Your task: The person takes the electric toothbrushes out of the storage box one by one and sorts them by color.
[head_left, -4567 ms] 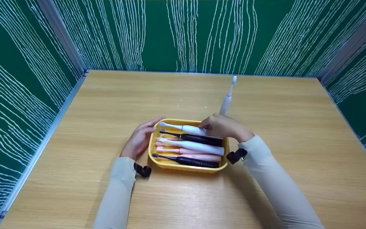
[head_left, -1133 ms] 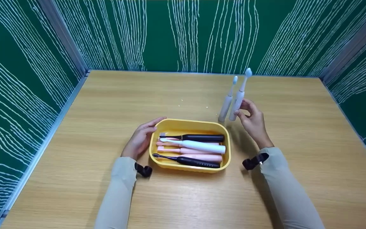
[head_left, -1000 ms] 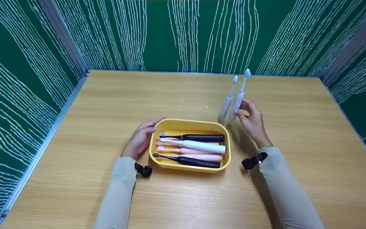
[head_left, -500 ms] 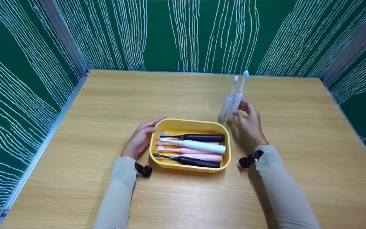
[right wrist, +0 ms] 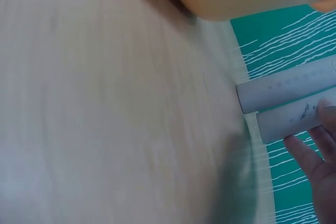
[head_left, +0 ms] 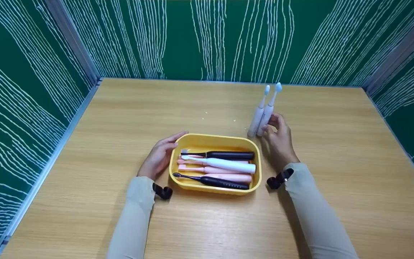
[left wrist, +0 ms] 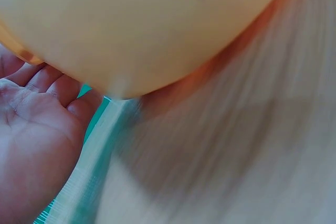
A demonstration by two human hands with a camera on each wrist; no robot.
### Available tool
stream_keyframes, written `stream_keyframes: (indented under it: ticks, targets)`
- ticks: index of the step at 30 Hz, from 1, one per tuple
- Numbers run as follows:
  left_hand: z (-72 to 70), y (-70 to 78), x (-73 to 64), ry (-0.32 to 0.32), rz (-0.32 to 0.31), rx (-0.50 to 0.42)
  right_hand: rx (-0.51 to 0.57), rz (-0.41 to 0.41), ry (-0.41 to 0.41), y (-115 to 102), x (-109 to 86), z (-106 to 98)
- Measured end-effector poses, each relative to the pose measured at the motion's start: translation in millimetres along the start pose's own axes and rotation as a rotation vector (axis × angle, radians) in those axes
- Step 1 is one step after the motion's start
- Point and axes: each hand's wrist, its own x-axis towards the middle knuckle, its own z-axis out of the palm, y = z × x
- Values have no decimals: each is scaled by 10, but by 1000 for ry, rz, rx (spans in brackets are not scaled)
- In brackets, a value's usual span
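In the head view, my right hand (head_left: 279,138) pinches a white electric toothbrush (head_left: 266,117) by its handle, thumb on one side and fingers on the other. It stands nearly upright beside a second white electric toothbrush (head_left: 255,120), their handles side by side just behind the yellow basket's right end. The right wrist view shows the printed handle (right wrist: 289,119) between my fingertips. My left hand (head_left: 156,158) rests against the left end of the yellow basket (head_left: 214,191); in the left wrist view its fingers (left wrist: 63,87) reach up to the rim, palm facing the camera.
Inside the basket lie several electric toothbrushes: a black one (head_left: 230,155) at the back, a white one (head_left: 230,165), pink ones (head_left: 234,177) and another black one (head_left: 225,182) in front. Small white specks (head_left: 205,116) dot the wooden table (head_left: 149,104). Green walls (head_left: 178,43) enclose it.
The white toothbrush at the basket's back has been lifted out and stood beside the other upright one. Over the last second my right hand has shifted it slightly left, closing the gap.
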Motion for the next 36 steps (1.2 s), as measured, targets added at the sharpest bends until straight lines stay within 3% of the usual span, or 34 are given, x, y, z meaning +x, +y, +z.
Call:
stream_keyframes:
  ticks: [15, 23, 36]
  targets:
    - [2, 12, -5, 3, 0, -2, 14, 25, -12, 30, 1, 31]
    - [-4, 12, -3, -30, -8, 4, 23, -43, 10, 94, 3, 46]
    - [-12, 5, 0, -32, -11, -7, 11, 9, -17, 88, -19, 36]
